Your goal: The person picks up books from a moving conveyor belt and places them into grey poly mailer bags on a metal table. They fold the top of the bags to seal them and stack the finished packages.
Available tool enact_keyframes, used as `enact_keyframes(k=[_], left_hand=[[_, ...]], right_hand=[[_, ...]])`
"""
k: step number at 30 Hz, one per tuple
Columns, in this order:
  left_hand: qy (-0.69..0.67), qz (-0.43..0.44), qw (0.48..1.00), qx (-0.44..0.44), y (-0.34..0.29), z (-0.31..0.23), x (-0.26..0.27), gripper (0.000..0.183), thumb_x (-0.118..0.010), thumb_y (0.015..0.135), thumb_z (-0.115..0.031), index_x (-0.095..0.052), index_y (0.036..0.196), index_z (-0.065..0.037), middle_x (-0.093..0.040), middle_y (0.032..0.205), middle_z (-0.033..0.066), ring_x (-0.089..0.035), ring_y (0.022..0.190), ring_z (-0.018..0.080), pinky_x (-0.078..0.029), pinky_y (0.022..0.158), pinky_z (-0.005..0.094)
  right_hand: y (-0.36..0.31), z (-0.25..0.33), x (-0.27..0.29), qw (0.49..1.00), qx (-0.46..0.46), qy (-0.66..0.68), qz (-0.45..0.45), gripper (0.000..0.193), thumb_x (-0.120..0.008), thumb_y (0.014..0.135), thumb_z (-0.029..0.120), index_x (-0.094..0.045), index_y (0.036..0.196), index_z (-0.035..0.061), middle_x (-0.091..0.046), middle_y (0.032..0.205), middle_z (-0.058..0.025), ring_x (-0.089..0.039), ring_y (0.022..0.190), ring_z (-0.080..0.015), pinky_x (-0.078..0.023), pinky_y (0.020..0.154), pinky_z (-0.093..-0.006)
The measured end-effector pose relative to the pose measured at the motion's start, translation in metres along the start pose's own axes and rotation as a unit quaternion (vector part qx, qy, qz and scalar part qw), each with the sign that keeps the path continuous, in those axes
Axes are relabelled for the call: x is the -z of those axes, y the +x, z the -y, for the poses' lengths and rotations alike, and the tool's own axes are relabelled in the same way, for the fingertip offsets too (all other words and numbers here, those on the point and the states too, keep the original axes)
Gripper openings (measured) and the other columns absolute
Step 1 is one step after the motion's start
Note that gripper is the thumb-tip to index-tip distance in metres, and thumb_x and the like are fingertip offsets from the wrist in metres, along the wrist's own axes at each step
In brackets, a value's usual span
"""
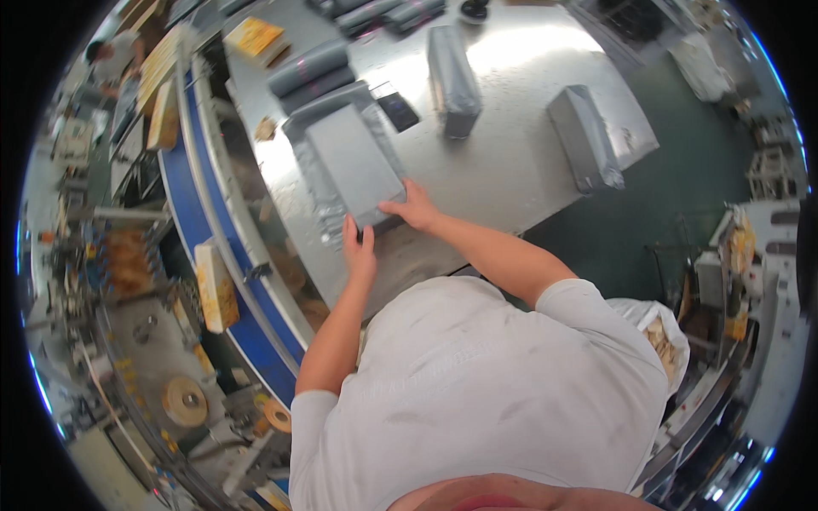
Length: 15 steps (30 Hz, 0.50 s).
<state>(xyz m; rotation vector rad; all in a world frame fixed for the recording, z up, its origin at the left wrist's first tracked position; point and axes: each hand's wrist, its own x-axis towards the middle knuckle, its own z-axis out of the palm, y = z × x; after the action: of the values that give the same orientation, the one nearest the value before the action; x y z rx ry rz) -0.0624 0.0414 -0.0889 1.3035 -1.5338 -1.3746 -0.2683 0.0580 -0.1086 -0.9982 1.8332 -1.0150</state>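
A long grey rectangular block (pixel 354 157) lies on a layer of grey plastic sheeting (pixel 317 179) on the metal table. My left hand (pixel 360 249) is at its near left corner, fingers pointing up against the near end. My right hand (pixel 414 209) grips the near right corner, thumb resting on top and the other fingers along the side. Between the two hands the near end is in shadow. Just past the block's far right side lies a dark phone-like device (pixel 398 111). Two grey plastic-wrapped blocks stand to the right, one near the middle (pixel 454 81) and one by the table edge (pixel 584 139).
Grey rolled bundles (pixel 311 72) and a yellow-white pack (pixel 256 40) sit at the table's far left. A blue conveyor belt (pixel 192 196) runs along the left, with yellow-white packs (pixel 215 285) beside it. Machinery stands beyond. Another person (pixel 118 60) is at the far left.
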Motion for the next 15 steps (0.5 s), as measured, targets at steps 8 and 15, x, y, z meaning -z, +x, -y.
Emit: enact_keyframes(k=[8, 15], left_hand=[[0.060, 0.330, 0.933, -0.128, -0.046, -0.039, -0.003, 0.027, -0.070, 0.099, -0.012, -0.073, 0.122, 0.001, -0.071, 0.122, 0.0145, -0.067, 0.111, 0.0273, -0.051, 0.102, 0.0383], [0.052, 0.322, 0.942, -0.074, -0.048, -0.044, -0.042, 0.016, -0.070, 0.098, -0.009, -0.075, 0.111, 0.000, -0.074, 0.106, 0.0133, -0.070, 0.095, 0.0238, -0.056, 0.084, 0.0331]], right_hand=[[-0.099, -0.042, 0.217, 0.999, -0.010, -0.043, 0.008, 0.066, -0.092, 0.058, 0.016, -0.060, 0.116, 0.0118, -0.062, 0.116, -0.0067, -0.060, 0.114, -0.0250, -0.049, 0.100, -0.0386], [-0.130, -0.048, 0.393, 0.851, 0.080, -0.427, -0.295, 0.059, -0.086, 0.062, 0.011, -0.061, 0.116, 0.0150, -0.046, 0.156, -0.0159, -0.039, 0.147, -0.0430, -0.037, 0.118, -0.0544]])
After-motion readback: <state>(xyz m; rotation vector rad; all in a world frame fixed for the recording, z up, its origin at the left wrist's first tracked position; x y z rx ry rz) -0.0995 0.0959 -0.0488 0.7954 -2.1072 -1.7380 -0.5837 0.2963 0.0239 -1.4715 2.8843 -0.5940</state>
